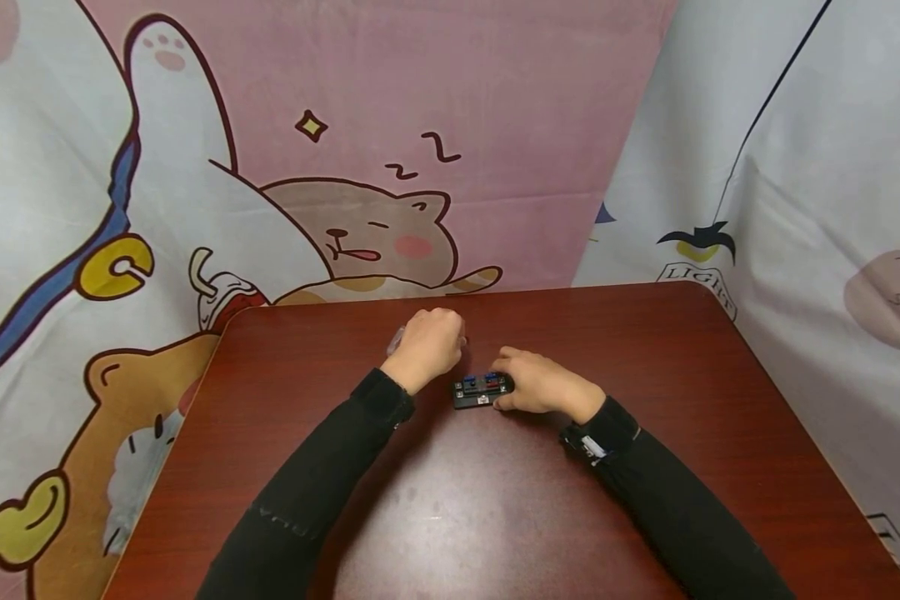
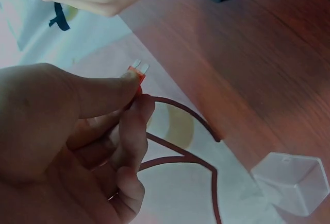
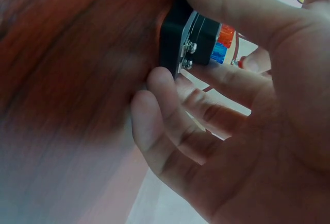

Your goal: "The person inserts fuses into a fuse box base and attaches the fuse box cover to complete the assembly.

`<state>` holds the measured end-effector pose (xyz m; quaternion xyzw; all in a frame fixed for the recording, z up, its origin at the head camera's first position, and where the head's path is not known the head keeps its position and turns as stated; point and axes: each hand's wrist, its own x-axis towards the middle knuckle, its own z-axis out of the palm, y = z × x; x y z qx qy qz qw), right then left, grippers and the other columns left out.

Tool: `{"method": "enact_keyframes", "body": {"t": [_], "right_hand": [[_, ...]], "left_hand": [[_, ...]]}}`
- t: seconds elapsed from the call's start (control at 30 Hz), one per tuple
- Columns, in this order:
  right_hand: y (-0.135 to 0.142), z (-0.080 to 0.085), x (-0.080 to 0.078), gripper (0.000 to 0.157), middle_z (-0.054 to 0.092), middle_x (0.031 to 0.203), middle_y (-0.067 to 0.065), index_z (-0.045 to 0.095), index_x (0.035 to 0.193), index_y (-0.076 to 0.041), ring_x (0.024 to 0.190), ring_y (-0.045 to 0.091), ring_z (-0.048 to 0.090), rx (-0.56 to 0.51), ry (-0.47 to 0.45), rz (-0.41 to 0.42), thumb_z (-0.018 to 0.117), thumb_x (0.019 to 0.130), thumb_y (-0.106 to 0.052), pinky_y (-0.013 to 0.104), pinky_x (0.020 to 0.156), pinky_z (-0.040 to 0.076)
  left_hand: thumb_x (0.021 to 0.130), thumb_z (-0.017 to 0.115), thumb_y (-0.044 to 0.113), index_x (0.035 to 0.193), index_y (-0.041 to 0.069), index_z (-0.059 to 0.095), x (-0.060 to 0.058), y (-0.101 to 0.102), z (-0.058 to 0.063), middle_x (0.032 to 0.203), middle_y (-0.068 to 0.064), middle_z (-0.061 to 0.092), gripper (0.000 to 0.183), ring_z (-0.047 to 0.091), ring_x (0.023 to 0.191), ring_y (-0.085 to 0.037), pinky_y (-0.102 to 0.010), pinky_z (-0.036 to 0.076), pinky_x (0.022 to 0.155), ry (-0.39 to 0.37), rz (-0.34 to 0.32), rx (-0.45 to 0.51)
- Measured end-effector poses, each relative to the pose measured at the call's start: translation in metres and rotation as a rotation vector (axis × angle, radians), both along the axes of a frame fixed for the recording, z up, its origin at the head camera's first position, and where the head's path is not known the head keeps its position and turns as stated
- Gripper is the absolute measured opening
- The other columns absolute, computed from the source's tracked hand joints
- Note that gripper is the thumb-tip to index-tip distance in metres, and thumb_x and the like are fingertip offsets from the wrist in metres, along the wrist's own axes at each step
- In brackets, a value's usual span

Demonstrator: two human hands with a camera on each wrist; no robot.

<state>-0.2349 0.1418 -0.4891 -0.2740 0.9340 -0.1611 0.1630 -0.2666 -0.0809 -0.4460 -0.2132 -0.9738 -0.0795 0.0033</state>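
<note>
My left hand [image 1: 429, 348] pinches a small orange-red blade fuse [image 2: 136, 75] between thumb and fingertips, its two metal prongs pointing away from the palm. To the right of that hand, a black fuse block [image 1: 483, 390] lies on the table. Blue and red fuses [image 3: 223, 41] stand in its top, and metal screws show along its edge. My right hand [image 1: 543, 383] grips the right end of the block, thumb on the near side and fingers on the far side. The left wrist view shows the fuse apart from the block.
A clear plastic box [image 2: 291, 183] sits on the brown table [image 1: 435, 500], just left of my left hand and partly hidden by it in the head view. Behind the table's far edge hangs a cartoon-printed cloth [image 1: 495, 125].
</note>
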Motion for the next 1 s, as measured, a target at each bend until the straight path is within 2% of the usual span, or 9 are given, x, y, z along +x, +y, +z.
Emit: {"method": "enact_keyframes", "body": {"t": [0.13,0.4,0.63,0.8,1.0], "right_hand": [[0.001,-0.001,0.001,0.056,0.06,0.152,0.014,0.071,0.144,-0.012,0.123,0.028,0.066,0.0,0.006,0.005,0.086,0.096,-0.035,0.053,0.109,0.056],[0.001,-0.004,-0.002,0.051,0.063,0.134,0.008,0.073,0.139,-0.015,0.105,0.023,0.065,0.009,0.039,0.016,0.087,0.094,-0.036,0.05,0.097,0.056],[0.001,-0.005,-0.002,0.046,0.06,0.119,0.001,0.074,0.135,-0.018,0.093,0.018,0.06,0.0,0.027,0.012,0.088,0.094,-0.035,0.042,0.085,0.053],[0.0,-0.005,-0.001,0.044,0.06,0.119,0.0,0.074,0.134,-0.019,0.093,0.017,0.06,-0.018,0.01,0.01,0.088,0.094,-0.034,0.041,0.085,0.052],[0.001,-0.004,0.0,0.046,0.06,0.123,0.0,0.074,0.136,-0.02,0.094,0.018,0.06,-0.003,0.018,0.01,0.087,0.095,-0.036,0.041,0.086,0.052]], "left_hand": [[0.102,0.08,0.021,0.094,0.015,0.083,0.01,-0.001,0.002,0.093,-0.001,0.078,0.011,0.073,0.089,-0.022,-0.044,0.058,0.094,0.002,-0.047,0.005],[0.104,0.078,0.022,0.091,0.016,0.083,0.025,0.0,0.003,0.092,0.002,0.079,0.014,0.072,0.088,-0.02,-0.044,0.057,0.094,-0.061,-0.096,0.02],[0.103,0.079,0.022,0.095,0.016,0.084,0.035,0.001,0.004,0.093,0.001,0.08,0.011,0.069,0.082,-0.019,-0.04,0.056,0.085,-0.073,-0.141,0.035],[0.101,0.081,0.019,0.093,0.017,0.085,0.041,-0.002,-0.001,0.092,0.002,0.081,0.009,0.07,0.081,-0.02,-0.04,0.056,0.082,-0.053,-0.165,0.031],[0.099,0.082,0.019,0.092,0.018,0.085,0.044,-0.001,-0.003,0.093,0.002,0.082,0.007,0.073,0.086,-0.02,-0.042,0.056,0.089,-0.053,-0.171,0.019]]}}
